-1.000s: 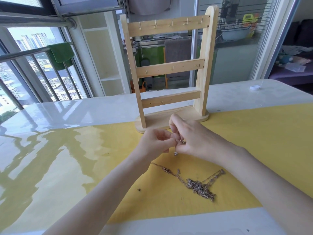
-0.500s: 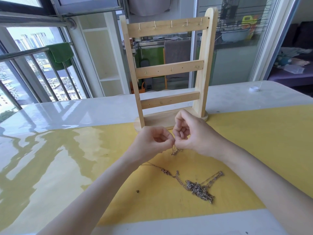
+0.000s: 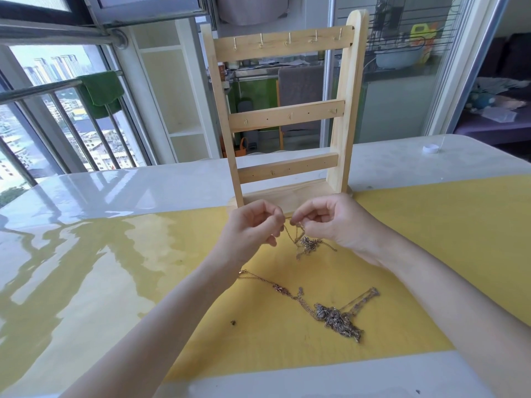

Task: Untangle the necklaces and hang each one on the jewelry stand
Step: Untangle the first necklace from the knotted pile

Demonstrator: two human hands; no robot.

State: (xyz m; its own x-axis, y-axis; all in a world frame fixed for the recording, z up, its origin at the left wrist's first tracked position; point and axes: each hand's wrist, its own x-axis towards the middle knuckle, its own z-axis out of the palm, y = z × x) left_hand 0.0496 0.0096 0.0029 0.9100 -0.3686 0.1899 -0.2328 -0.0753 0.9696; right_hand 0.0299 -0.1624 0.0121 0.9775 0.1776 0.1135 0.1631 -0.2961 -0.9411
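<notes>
Lying nearest you at five o'clock, the tangled necklace pile (image 3: 336, 315) is waiting. Your left hand (image 3: 253, 228) and right hand (image 3: 330, 222) are each pinching the lifted chain (image 3: 304, 242), spreading its knot. At twelve o'clock, the jewelry stand (image 3: 283, 116) is standing unhung.

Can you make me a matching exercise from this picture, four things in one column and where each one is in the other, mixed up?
1. jewelry stand
2. thin chain
3. tangled necklaces
4. green towel

A. lying on the yellow mat
B. draped over the balcony railing
C. upright behind both hands, hooks bare
D. pinched between the left hand and right hand

Pairs: 1-C, 2-D, 3-A, 4-B
</notes>
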